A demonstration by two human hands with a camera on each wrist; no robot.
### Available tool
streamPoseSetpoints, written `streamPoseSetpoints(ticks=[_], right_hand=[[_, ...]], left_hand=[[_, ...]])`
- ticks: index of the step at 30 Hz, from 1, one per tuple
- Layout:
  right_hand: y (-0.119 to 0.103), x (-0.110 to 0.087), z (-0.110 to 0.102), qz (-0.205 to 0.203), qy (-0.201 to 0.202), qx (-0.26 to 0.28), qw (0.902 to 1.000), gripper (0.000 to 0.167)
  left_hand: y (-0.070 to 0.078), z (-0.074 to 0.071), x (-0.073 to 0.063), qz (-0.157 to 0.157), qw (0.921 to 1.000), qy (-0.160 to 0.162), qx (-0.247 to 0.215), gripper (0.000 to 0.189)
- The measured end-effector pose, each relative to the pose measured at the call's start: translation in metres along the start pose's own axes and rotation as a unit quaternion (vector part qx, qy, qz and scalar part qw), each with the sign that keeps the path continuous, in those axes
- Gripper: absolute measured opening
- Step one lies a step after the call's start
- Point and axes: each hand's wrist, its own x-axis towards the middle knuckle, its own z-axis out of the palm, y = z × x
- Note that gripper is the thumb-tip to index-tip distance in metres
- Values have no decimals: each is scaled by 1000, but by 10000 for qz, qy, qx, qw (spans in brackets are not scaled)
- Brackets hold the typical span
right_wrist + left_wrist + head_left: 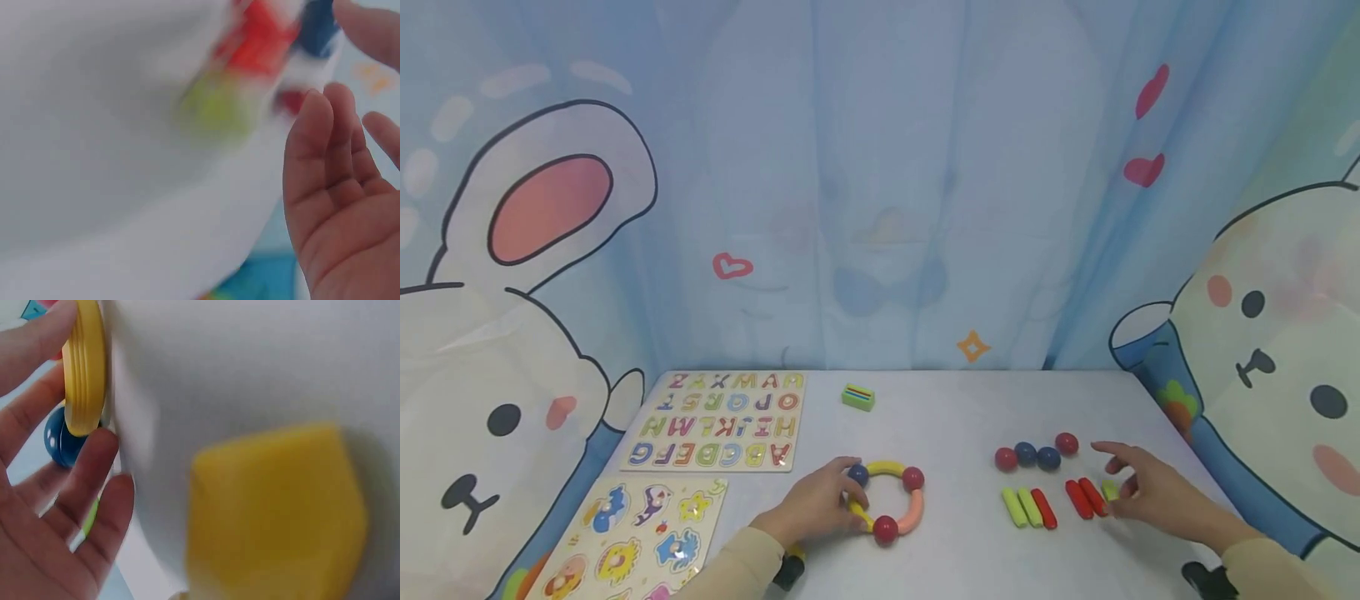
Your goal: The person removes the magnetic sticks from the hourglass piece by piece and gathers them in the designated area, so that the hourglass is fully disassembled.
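A ring of magnetic-looking toy pieces lies on the table: yellow curved rods point(886, 468), a salmon curved rod point(912, 512), two red balls point(885, 529) and a blue ball point(858, 475). At its left side my left hand point(822, 504) pinches a yellow curved rod point(86, 369), fingers beside the blue ball point(62, 437). My right hand point(1157, 492) hovers at a short green rod point(1109, 490), its fingers loosely bent and apart; the right wrist view shows nothing between them. Beside that rod lie two red rods point(1079, 500). Motion blurs the rods in the right wrist view.
Two green rods point(1014, 508) and a red rod point(1043, 509) lie further left, with red and blue balls point(1026, 454) behind. A small striped green block point(858, 397) sits at the back. Letter point(797, 417) and animal point(647, 550) puzzle boards occupy the left. A blurred yellow piece point(275, 512) shows close up.
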Motion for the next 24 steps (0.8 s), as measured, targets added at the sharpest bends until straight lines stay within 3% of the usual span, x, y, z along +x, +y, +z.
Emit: streamPoseSetpoints(ticks=[4, 7, 11, 17, 24], right_hand=[[-65, 5, 30, -475, -547, 647, 9953, 75], [-113, 12, 62, -991, -1014, 905, 9858, 62], [-164, 20, 107, -1502, -1372, 976, 9742, 57], [-192, 25, 151, -1889, -1438, 948, 9668, 50], [-197, 29, 166, -2009, -1231, 238, 9715, 42]], left_hand=[[3, 3, -1, -67, 9997, 160, 144, 21], [4, 4, -2, -93, 9997, 194, 137, 21], [5, 4, -3, 16, 9997, 170, 150, 20], [6, 4, -2, 124, 9999, 10, 69, 19], [7, 3, -1, 210, 9998, -28, -7, 19]])
